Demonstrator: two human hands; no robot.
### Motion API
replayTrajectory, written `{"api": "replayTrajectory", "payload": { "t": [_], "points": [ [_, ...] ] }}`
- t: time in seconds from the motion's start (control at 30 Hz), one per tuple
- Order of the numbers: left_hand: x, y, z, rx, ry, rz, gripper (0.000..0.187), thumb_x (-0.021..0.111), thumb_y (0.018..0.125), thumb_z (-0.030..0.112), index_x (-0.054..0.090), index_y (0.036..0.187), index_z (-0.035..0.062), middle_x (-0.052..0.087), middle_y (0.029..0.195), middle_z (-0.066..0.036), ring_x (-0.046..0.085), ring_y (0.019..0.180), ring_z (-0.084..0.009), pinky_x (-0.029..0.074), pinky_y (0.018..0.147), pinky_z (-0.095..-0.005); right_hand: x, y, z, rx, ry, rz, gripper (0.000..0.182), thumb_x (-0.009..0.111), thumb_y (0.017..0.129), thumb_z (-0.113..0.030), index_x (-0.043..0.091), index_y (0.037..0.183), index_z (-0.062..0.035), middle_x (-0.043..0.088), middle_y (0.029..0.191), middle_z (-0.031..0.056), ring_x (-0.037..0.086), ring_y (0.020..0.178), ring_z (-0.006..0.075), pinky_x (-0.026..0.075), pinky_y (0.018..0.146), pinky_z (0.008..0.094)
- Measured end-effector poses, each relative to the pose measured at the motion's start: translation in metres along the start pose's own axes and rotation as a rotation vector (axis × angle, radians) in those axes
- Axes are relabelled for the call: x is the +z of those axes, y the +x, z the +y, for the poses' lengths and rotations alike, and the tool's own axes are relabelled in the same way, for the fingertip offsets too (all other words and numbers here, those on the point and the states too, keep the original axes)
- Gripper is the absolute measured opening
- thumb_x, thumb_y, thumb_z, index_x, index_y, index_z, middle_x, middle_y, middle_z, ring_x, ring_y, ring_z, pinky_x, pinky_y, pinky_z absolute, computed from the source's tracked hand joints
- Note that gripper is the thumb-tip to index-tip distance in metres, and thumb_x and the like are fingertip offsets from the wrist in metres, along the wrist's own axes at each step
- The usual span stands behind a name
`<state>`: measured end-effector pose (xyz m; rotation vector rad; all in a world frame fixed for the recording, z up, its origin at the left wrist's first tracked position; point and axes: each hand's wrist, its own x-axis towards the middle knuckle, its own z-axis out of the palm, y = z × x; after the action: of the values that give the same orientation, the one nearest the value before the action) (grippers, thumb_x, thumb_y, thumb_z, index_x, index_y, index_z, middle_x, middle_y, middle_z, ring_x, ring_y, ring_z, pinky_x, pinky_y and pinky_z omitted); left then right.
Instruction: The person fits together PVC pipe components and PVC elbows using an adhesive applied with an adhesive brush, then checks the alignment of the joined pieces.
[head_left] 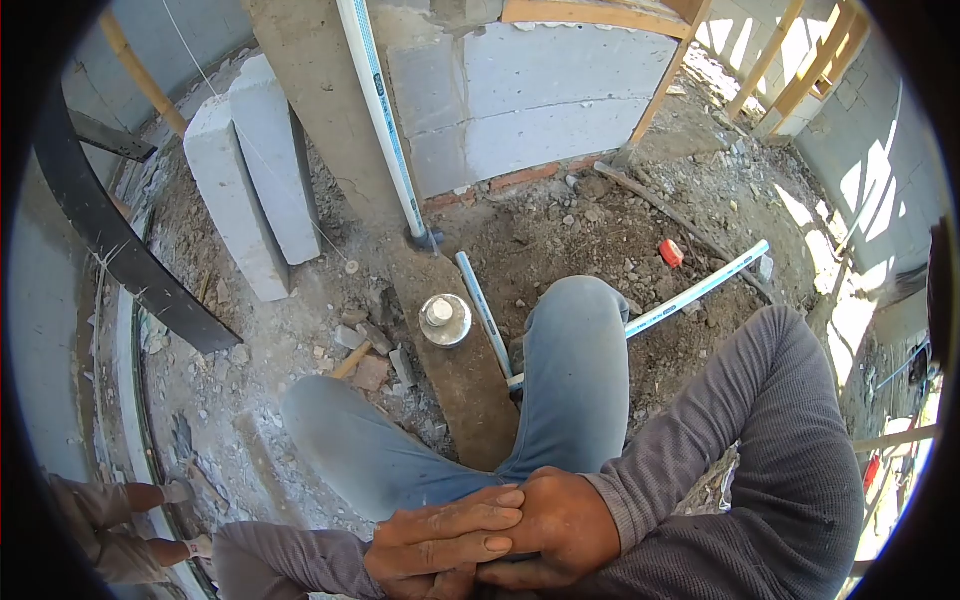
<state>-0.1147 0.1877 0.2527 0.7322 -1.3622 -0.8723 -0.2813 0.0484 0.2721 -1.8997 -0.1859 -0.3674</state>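
My left hand (440,535) and my right hand (565,520) are clasped together in front of my lap at the bottom of the view. The fingers of the left lie across the right, which is closed; part of its fingers is hidden underneath. No tool shows in either. Beyond my knees, a round metal can with a white cap (441,314) stands on a concrete strip (465,400). Beside it a short white-and-blue pipe (483,313) slants to a pale fitting. A longer white-and-blue pipe (700,288) runs right from behind my knee.
An upright pipe (380,110) meets a dark elbow (427,240). Two pale blocks (235,190) lean at left, near a dark curved beam (130,240). A red roll (671,253) lies on rubble. Another person's legs (110,520) show at lower left.
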Motion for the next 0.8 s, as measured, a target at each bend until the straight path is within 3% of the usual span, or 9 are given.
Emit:
{"api": "replayTrajectory", "payload": {
  "t": [0.27, 0.33, 0.4, 0.47, 0.6, 0.67, 0.7, 0.73, 0.8],
  "points": [
    [-0.017, 0.021, -0.008, -0.013, 0.041, -0.075, 0.031, 0.053, 0.106, 0.006, 0.062, 0.131, -0.0086, 0.061, 0.134, -0.037, 0.063, 0.125, -0.0495, 0.05, 0.107, -0.055, -0.009, 0.008, 0.006, 0.032, -0.008, 0.101, 0.024, 0.078, 0.091, -0.015, 0.067, 0.107, -0.0006, 0.071, 0.081, 0.0143, 0.071, 0.063, 0.0315, 0.058, 0.054, 0.0364],
    [-0.023, 0.033, -0.008, -0.489, 0.03, 0.079, 0.082, 0.047, 0.104, 0.059, 0.053, 0.141, -0.015, 0.052, 0.146, -0.038, 0.057, 0.133, -0.0463, 0.046, 0.113, -0.0531, -0.028, 0.024, 0.017, 0.067, 0.071, 0.144, 0.025, 0.074, 0.096, -0.022, 0.066, 0.102, 0.0005, 0.069, 0.086, 0.0177, 0.072, 0.077, 0.0343, 0.055, 0.062, 0.0421],
    [-0.031, 0.068, -0.025, -0.448, -0.469, 0.195, 0.086, 0.042, 0.104, 0.062, 0.042, 0.152, -0.0103, 0.047, 0.152, -0.035, 0.057, 0.133, -0.0433, 0.049, 0.11, -0.0519, -0.039, 0.03, 0.036, 0.495, 0.547, 0.172, 0.025, 0.07, 0.101, -0.023, 0.068, 0.1, 0.0023, 0.069, 0.078, 0.011, 0.067, 0.055, 0.0195, 0.053, 0.049, 0.0291],
    [-0.037, 0.087, -0.038, -0.478, -0.755, 0.517, 0.094, 0.037, 0.103, 0.069, 0.03, 0.158, -0.0067, 0.044, 0.154, -0.033, 0.054, 0.137, -0.042, 0.049, 0.109, -0.053, -0.05, 0.038, 0.057, 0.481, 0.592, 0.295, 0.03, 0.067, 0.103, -0.027, 0.068, 0.098, 0.0024, 0.069, 0.08, 0.0105, 0.067, 0.056, 0.0152, 0.054, 0.049, 0.028],
    [-0.067, 0.081, -0.047, -0.465, -0.782, 0.567, 0.093, 0.048, 0.101, 0.067, 0.031, 0.158, -0.0049, 0.05, 0.149, -0.031, 0.059, 0.131, -0.0404, 0.053, 0.105, -0.0512, -0.09, 0.046, 0.079, 0.58, 0.75, 0.41, 0.029, 0.065, 0.103, -0.025, 0.068, 0.101, 0.0036, 0.069, 0.08, 0.012, 0.068, 0.055, 0.0168, 0.057, 0.049, 0.0297],
    [-0.069, 0.07, -0.044, -0.567, -0.139, 0.331, 0.091, 0.058, 0.099, 0.06, 0.032, 0.158, -0.0047, 0.054, 0.145, -0.03, 0.066, 0.121, -0.0391, 0.057, 0.101, -0.0502, -0.098, 0.046, 0.087, 0.581, 0.833, 0.373, 0.032, 0.063, 0.104, -0.028, 0.069, 0.102, 0.004, 0.071, 0.083, 0.0123, 0.069, 0.057, 0.0168, 0.06, 0.051, 0.0305],
    [-0.065, 0.066, -0.043, -0.528, -0.088, 0.318, 0.076, 0.073, 0.098, 0.038, 0.042, 0.151, -0.0066, 0.064, 0.13, -0.025, 0.073, 0.105, -0.0311, 0.064, 0.088, -0.0417, -0.098, 0.048, 0.088, 0.568, 0.757, 0.37, 0.031, 0.063, 0.104, -0.026, 0.068, 0.103, 0.0044, 0.071, 0.084, 0.013, 0.07, 0.059, 0.0174, 0.06, 0.051, 0.0306],
    [-0.063, 0.062, -0.048, -0.523, -0.086, 0.327, 0.076, 0.073, 0.098, 0.038, 0.042, 0.151, -0.0066, 0.064, 0.13, -0.025, 0.073, 0.105, -0.0311, 0.064, 0.088, -0.0417, -0.096, 0.049, 0.088, 0.555, 0.683, 0.365, 0.03, 0.063, 0.104, -0.025, 0.068, 0.105, 0.0048, 0.071, 0.085, 0.0136, 0.071, 0.06, 0.0181, 0.061, 0.052, 0.0307],
    [-0.063, 0.059, -0.058, -0.46, 0.052, 0.352, 0.056, 0.077, 0.097, 0.02, 0.054, 0.139, -0.0086, 0.07, 0.116, -0.02, 0.075, 0.095, -0.0245, 0.065, 0.083, -0.036, -0.088, 0.057, 0.084, 0.568, 0.683, 0.37, 0.03, 0.063, 0.103, -0.023, 0.066, 0.107, 0.0065, 0.07, 0.079, 0.0158, 0.07, 0.059, 0.0204, 0.062, 0.052, 0.0355]
  ]
}}
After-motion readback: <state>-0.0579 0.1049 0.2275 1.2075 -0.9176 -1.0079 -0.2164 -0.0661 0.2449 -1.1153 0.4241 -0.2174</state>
